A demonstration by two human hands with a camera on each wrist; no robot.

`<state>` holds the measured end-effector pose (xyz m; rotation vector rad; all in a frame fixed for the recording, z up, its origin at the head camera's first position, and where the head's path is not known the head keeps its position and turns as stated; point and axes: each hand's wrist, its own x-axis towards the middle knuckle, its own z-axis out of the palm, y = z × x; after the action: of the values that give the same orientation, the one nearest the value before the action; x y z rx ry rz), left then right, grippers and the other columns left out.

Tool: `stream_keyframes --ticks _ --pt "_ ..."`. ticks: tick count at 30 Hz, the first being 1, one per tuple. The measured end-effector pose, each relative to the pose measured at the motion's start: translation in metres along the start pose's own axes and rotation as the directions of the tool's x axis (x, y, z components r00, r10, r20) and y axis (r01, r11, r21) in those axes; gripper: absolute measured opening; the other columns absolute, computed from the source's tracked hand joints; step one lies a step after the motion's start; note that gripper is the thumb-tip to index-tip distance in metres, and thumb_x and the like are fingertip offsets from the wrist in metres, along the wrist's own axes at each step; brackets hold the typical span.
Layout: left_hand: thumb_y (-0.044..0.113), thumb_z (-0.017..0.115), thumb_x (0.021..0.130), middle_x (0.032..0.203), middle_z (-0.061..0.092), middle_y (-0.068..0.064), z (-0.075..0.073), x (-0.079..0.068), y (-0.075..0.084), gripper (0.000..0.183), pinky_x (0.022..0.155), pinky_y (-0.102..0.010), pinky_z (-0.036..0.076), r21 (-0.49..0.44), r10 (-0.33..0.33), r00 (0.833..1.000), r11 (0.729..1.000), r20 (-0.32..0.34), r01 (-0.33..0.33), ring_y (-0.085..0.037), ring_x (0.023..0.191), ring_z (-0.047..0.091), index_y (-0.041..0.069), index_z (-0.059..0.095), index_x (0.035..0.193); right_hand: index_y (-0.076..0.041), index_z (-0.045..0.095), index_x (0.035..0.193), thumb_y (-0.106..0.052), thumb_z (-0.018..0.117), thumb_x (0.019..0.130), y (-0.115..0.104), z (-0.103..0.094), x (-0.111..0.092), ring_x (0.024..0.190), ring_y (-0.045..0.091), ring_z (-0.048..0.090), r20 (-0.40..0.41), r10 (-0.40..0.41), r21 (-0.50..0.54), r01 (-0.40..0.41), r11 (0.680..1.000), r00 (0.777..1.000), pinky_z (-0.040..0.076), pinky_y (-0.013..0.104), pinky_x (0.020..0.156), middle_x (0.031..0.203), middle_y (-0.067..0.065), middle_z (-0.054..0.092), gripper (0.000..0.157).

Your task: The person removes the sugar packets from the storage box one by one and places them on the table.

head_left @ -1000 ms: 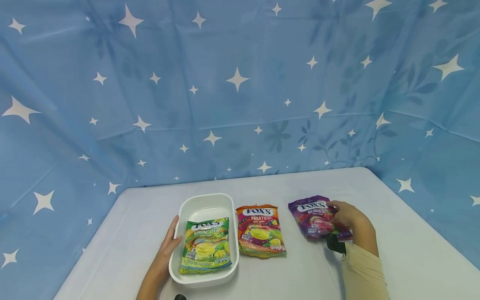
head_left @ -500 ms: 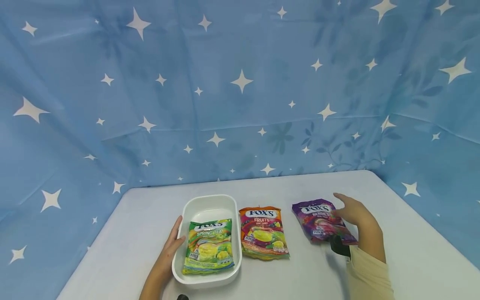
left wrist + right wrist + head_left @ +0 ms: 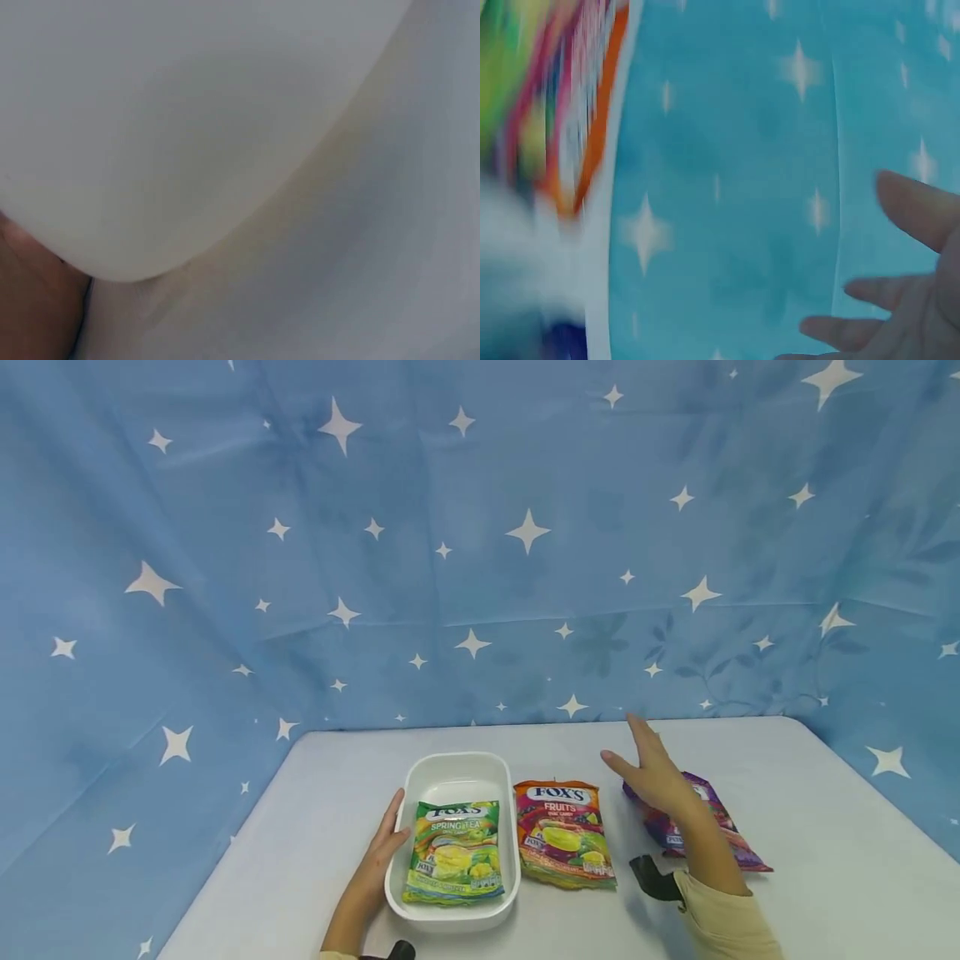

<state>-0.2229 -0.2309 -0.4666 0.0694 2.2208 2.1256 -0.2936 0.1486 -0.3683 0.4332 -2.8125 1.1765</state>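
Observation:
In the head view a white plastic tray (image 3: pixel 452 924) holds a green Spring Tea candy bag (image 3: pixel 453 860). My left hand (image 3: pixel 372 868) rests along the tray's left side, fingers straight, thumb tip at the rim. The left wrist view shows the tray's pale wall (image 3: pixel 210 135) close up, with a bit of the hand at lower left. My right hand (image 3: pixel 666 783) is spread and holds nothing; it hovers over a purple Berries candy bag (image 3: pixel 731 843), covering part of it. Between tray and right hand lies an orange-red Fruits candy bag (image 3: pixel 566 843), touched by neither hand.
Everything stands on a white table (image 3: pixel 562 927). A blue curtain with white stars (image 3: pixel 480 543) hangs behind it and at both sides. A dark camera mount (image 3: pixel 654 878) sits at the right wrist, another (image 3: pixel 401 950) at the left.
My right hand has come off the purple candy bag and moved left, its fingers spreading. The left hand has stayed at the tray. The head view has shifted, so everything appears farther right.

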Motion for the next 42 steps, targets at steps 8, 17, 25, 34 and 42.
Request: stream_keyframes --ticks 8,17,25,34,42 --pt "0.022 0.035 0.096 0.155 -0.007 -0.001 0.019 0.006 -0.008 0.060 0.111 -0.053 0.001 -0.025 0.003 0.999 1.000 0.033 -0.003 -0.029 0.141 -0.009 0.028 0.005 0.148 -0.006 -0.006 0.146 -0.044 0.049 0.091 -0.060 0.052 0.006 0.135 0.046 -0.016 0.147 -0.079 0.097 0.065 0.993 0.986 0.001 0.069 0.101 0.151 0.022 -0.014 0.087" --pt "0.024 0.034 0.097 0.155 -0.009 -0.001 0.017 0.010 -0.004 0.059 0.111 -0.054 0.003 0.041 0.009 0.999 0.999 0.043 -0.011 -0.030 0.141 -0.010 0.029 0.004 0.147 -0.004 0.003 0.147 -0.035 0.058 0.087 -0.099 0.127 -0.004 0.138 0.043 -0.008 0.234 -0.026 0.205 -0.024 0.978 0.972 0.006 0.068 0.104 0.152 0.022 -0.006 0.087" --pt "0.022 0.037 0.095 0.155 -0.005 -0.003 0.009 0.007 -0.003 0.061 0.110 -0.057 0.000 0.027 0.013 1.000 1.000 -0.002 -0.013 -0.031 0.141 -0.009 0.028 0.007 0.148 -0.005 0.005 0.147 -0.025 0.062 0.082 -0.095 0.161 -0.002 0.136 0.048 -0.003 0.296 0.211 0.345 -0.310 0.886 0.932 0.005 0.069 0.103 0.151 0.024 -0.005 0.088" --pt "0.022 0.037 0.095 0.155 -0.003 -0.002 -0.001 0.004 0.001 0.060 0.110 -0.056 0.000 0.035 0.017 0.999 0.999 -0.032 -0.016 -0.030 0.141 -0.007 0.030 0.009 0.147 -0.009 0.004 0.147 -0.016 0.063 0.078 -0.103 0.164 0.003 0.135 0.048 -0.001 0.342 0.276 0.491 -0.421 0.763 0.898 0.008 0.066 0.105 0.150 0.025 -0.003 0.092" --pt "0.020 0.038 0.095 0.155 -0.004 -0.002 0.000 0.003 0.002 0.061 0.110 -0.057 -0.001 0.021 0.024 0.999 1.000 -0.029 -0.023 -0.030 0.141 -0.008 0.026 0.008 0.148 -0.006 0.006 0.147 -0.006 0.058 0.080 -0.098 0.161 0.003 0.134 0.047 0.017 0.433 0.178 0.677 -0.449 0.584 0.884 0.017 0.059 0.108 0.146 0.030 0.014 0.085"
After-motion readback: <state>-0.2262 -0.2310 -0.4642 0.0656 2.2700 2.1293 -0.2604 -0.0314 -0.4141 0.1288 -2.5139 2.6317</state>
